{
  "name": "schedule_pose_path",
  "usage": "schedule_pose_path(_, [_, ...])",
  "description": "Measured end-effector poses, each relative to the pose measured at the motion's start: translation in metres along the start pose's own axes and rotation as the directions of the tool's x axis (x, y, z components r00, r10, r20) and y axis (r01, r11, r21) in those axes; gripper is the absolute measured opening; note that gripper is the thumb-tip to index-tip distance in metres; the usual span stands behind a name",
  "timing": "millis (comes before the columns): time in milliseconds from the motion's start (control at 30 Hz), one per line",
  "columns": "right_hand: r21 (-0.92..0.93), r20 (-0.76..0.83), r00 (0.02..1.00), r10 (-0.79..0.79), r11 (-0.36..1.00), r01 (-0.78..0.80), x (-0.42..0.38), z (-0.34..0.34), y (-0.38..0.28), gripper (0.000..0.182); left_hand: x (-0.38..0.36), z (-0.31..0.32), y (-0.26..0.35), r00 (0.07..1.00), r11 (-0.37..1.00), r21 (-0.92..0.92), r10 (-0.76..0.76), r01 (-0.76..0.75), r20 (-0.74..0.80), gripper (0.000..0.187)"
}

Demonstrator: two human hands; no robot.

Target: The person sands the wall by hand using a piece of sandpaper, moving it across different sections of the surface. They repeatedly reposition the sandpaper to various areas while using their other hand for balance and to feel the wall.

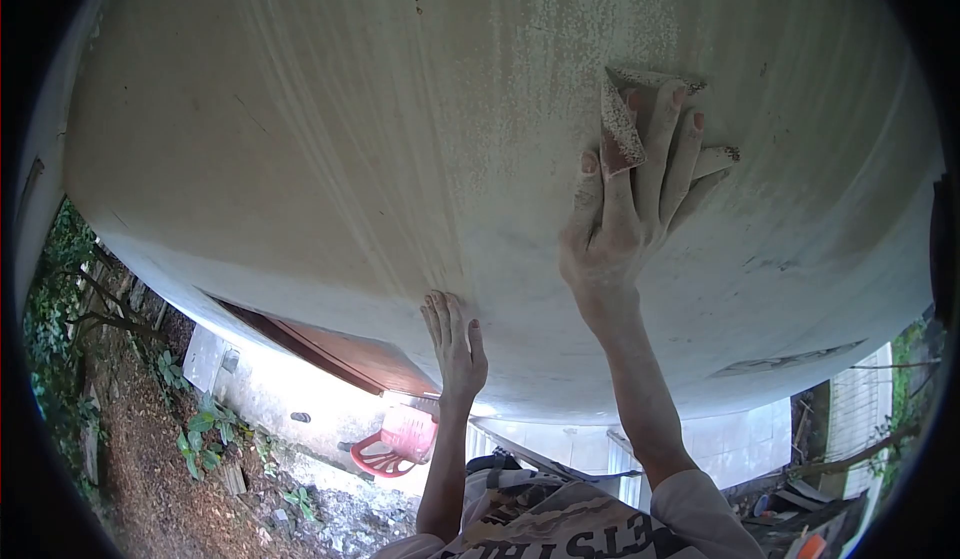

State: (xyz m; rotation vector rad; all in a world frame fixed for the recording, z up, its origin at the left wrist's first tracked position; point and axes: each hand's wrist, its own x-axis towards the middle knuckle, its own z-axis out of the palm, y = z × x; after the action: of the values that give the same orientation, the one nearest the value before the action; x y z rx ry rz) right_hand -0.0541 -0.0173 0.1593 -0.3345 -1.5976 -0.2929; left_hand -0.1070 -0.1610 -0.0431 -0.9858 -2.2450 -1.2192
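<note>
My right hand point(612, 241) presses a folded piece of sandpaper point(624, 137) against the pale wall point(330, 129). The sheet's creased corners stick out around my fingers, and white dust coats both paper and fingers. Lower down and to the left, my left hand point(458, 354) rests on the wall with its fingers stretched out, holding nothing. Light powdery streaks run down the wall's surface, thickest above the sandpaper.
Below the wall stands a red plastic chair point(408, 437), close to my left forearm. A brown panel point(330, 344) lies along the wall's lower left edge. Leafy plants point(205, 429) grow from the soil point(130, 479) at left. Assorted debris point(800, 504) is at lower right.
</note>
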Motion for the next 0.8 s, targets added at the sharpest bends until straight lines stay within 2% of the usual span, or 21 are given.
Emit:
schedule_pose_path(100, [0.014, 0.091, 0.995, 0.039, 0.999, -0.040, -0.019, -0.006, -0.004, 0.033, -0.001, 0.001, 0.001, 1.000, 1.000, -0.006, -0.009, 0.009, -0.005, 0.051])
schedule_pose_path(133, [-0.017, 0.144, 0.989, 0.025, 1.000, -0.023, -0.055, -0.004, -0.009, 0.033, -0.001, 0.002, 0.001, 1.000, 1.000, -0.012, -0.009, 0.009, -0.012, 0.051])
schedule_pose_path(200, [0.001, 0.206, 0.970, -0.132, 0.991, 0.134, -0.143, 0.002, -0.010, 0.034, -0.002, 0.003, 0.004, 1.000, 0.999, -0.041, -0.026, 0.026, -0.015, 0.051])
schedule_pose_path(267, [0.052, 0.313, 0.929, -0.198, 0.980, 0.191, -0.233, 0.000, 0.001, 0.035, -0.001, 0.003, 0.006, 0.999, 0.998, -0.057, -0.037, 0.036, -0.009, 0.052])
schedule_pose_path(367, [0.084, 0.374, 0.895, -0.242, 0.970, 0.227, -0.222, -0.017, 0.019, 0.033, -0.001, 0.002, 0.007, 0.999, 0.998, -0.056, -0.043, 0.043, 0.004, 0.053])
schedule_pose_path(433, [0.022, 0.306, 0.917, -0.257, 0.964, 0.263, -0.153, -0.024, 0.036, 0.032, -0.002, 0.005, 0.006, 1.000, 0.998, -0.054, -0.030, 0.030, 0.004, 0.055])
schedule_pose_path(500, [-0.007, 0.204, 0.979, 0.013, 1.000, -0.012, -0.071, -0.034, 0.049, 0.031, -0.003, 0.006, 0.012, 0.998, 0.995, -0.072, -0.062, 0.063, 0.010, 0.058])
schedule_pose_path(567, [0.061, -0.046, 0.995, 0.091, 0.994, -0.088, -0.015, -0.034, 0.065, 0.032, -0.001, 0.007, 0.017, 0.998, 0.995, -0.082, -0.063, 0.064, 0.004, 0.059])
schedule_pose_path(667, [0.052, -0.102, 0.986, 0.130, 0.991, -0.125, -0.041, -0.024, 0.058, 0.032, -0.001, 0.004, 0.021, 0.999, 0.994, -0.096, -0.053, 0.052, -0.012, 0.059])
schedule_pose_path(733, [-0.026, 0.020, 0.993, 0.116, 0.993, -0.115, -0.115, -0.017, 0.043, 0.033, 0.000, 0.005, 0.027, 0.997, 0.989, -0.128, -0.077, 0.074, -0.019, 0.060])
schedule_pose_path(800, [-0.068, 0.172, 0.985, -0.031, 0.997, 0.043, -0.203, -0.015, 0.035, 0.035, 0.003, 0.005, 0.034, 0.999, 0.993, -0.110, -0.044, 0.042, -0.014, 0.061])
